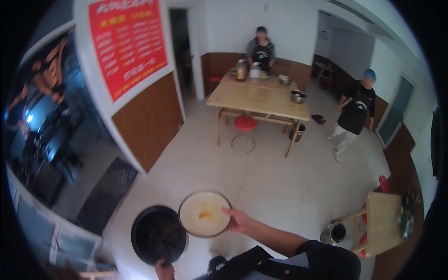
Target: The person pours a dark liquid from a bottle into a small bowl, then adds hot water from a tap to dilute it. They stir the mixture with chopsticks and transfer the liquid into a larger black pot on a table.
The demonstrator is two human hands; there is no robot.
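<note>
My right hand (241, 222) grips the rim of a wide cream bowl (201, 213) with a dark edge. The thumb rests over the near-right rim, and a small orange-brown smear marks the inside bottom. At the lower left, my left hand (164, 270) has hold of the near rim of a round black pot (141, 236). Something dark lies in the pot, too dim to make out. The two vessels are side by side, with the bowl's left edge close to the pot's right rim; whether they touch I cannot tell.
A wooden table (241, 96) ahead bears jars and metal bowls, with a red stool (245, 123) below. One person (260, 50) stands behind it; another (357, 105) walks at the right holding a stick. A smaller table (383, 224) and bin (332, 233) stand right, a doorway mat (105, 196) left.
</note>
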